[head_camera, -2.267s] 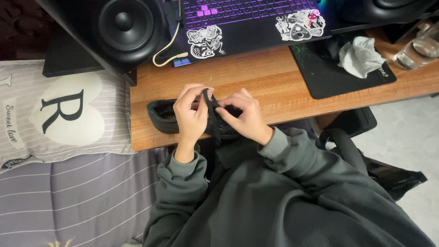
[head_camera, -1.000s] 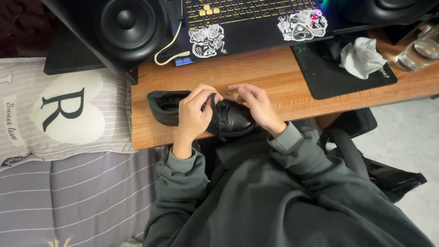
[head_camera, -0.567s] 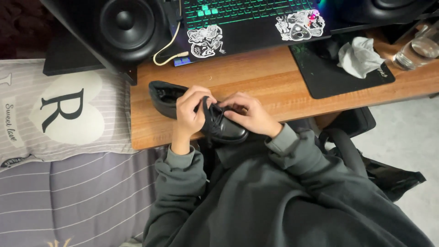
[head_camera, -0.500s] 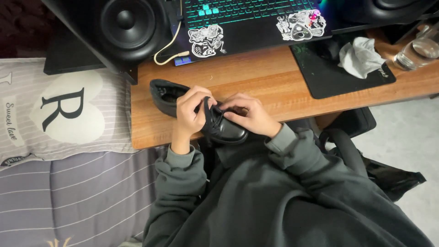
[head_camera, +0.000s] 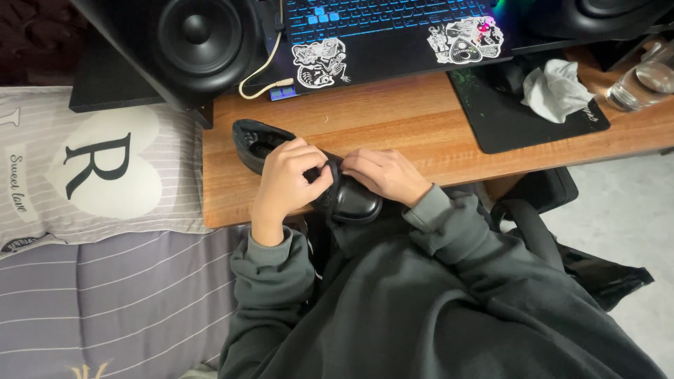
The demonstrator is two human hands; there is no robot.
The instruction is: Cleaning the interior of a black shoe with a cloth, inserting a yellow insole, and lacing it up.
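A black leather shoe (head_camera: 354,203) lies slantwise on the wooden desk (head_camera: 400,126), its heel opening toward the upper left and its shiny toe over the desk's front edge. My left hand (head_camera: 284,179) wraps over the middle of the shoe, with thumb and fingers pinching a dark strap or lace at its top. My right hand (head_camera: 386,175) rests against the same spot from the right, fingertips meeting the left hand's. Both wrists come out of dark grey-green sleeves.
A laptop (head_camera: 393,28) with a lit keyboard and stickers stands at the desk's back, a black speaker (head_camera: 200,35) to its left. On the right are a black mat (head_camera: 505,119) with a crumpled tissue (head_camera: 558,88) and a glass (head_camera: 642,84). A lettered pillow (head_camera: 105,168) lies left.
The shoe has turned since a second ago, its heel swinging up toward the speaker. Both hands have drawn together over its middle, nearer the desk's front edge.
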